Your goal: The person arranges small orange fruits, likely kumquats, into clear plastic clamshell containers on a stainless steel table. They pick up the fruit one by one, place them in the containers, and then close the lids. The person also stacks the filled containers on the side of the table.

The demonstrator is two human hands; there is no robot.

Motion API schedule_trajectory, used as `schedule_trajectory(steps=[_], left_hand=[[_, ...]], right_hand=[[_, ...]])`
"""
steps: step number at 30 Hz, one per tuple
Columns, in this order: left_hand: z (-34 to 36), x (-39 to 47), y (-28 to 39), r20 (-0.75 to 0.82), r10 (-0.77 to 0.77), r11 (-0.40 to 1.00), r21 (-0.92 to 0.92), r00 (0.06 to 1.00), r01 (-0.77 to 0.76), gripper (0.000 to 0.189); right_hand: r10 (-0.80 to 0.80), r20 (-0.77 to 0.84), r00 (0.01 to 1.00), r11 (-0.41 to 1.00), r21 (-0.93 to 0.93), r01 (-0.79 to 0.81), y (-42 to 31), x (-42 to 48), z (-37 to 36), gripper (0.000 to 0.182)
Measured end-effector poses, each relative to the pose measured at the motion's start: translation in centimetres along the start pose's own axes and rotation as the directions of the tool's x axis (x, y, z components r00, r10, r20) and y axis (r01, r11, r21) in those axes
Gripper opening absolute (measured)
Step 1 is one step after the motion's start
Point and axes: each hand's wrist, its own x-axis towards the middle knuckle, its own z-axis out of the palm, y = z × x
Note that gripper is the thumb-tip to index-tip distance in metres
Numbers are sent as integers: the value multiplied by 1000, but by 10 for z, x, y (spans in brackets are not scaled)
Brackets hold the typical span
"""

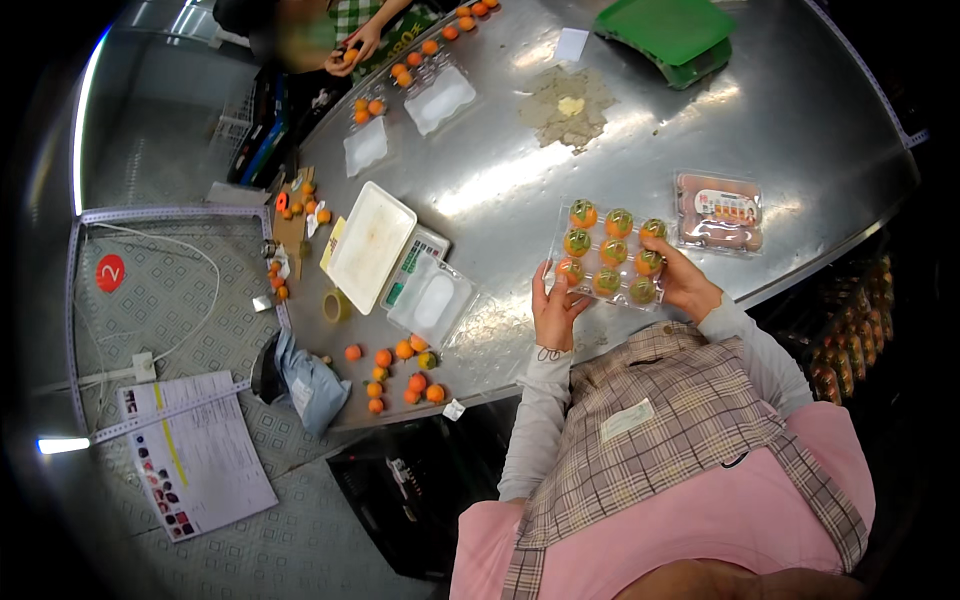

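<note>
Both hands hold a clear plastic tray in which several orange persimmons with green calyxes sit in rows. My left hand grips its near left corner, the thumb up against one fruit. My right hand holds the right side, its fingers beside the fruit there. To the right of the tray, a packed clear box with a printed label lies on the steel table. Left of my hands are an empty clear tray and a digital scale with a white pan.
Loose persimmons lie at the near left edge, near a tape roll and a grey-blue plastic bag. Green plastic trays stand at the far side. Across the table, a co-worker's hands hold a fruit. Black crates stand below.
</note>
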Motion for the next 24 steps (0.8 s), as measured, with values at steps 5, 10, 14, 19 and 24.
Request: schedule_trajectory(steps=[5, 10, 14, 19, 24], left_hand=[[-12, 5, -6, -59, -69, 985, -161, 996, 59, 61], [0, 9, -8, -20, 64, 998, -3, 998, -64, 79], [37, 21, -6, 67, 257, 939, 221, 964, -265, 95], [42, 42, 5, 131, 386, 765, 508, 913, -396, 80], [75, 26, 2, 359, 400, 518, 670, 843, -531, 71]], right_hand=[[168, 18, 986, 986, 0, -168, 10, 29, -15, 46], [407, -75, 910, 888, 266, -375, 35, 22, 6, 51], [650, 398, 647, 643, 166, -748, 78, 55, -40, 73], [443, -106, 890, 640, -657, -398, 22, 56, -15, 62], [-128, 129, 983, 789, -588, 180, -46, 3, 7, 40]])
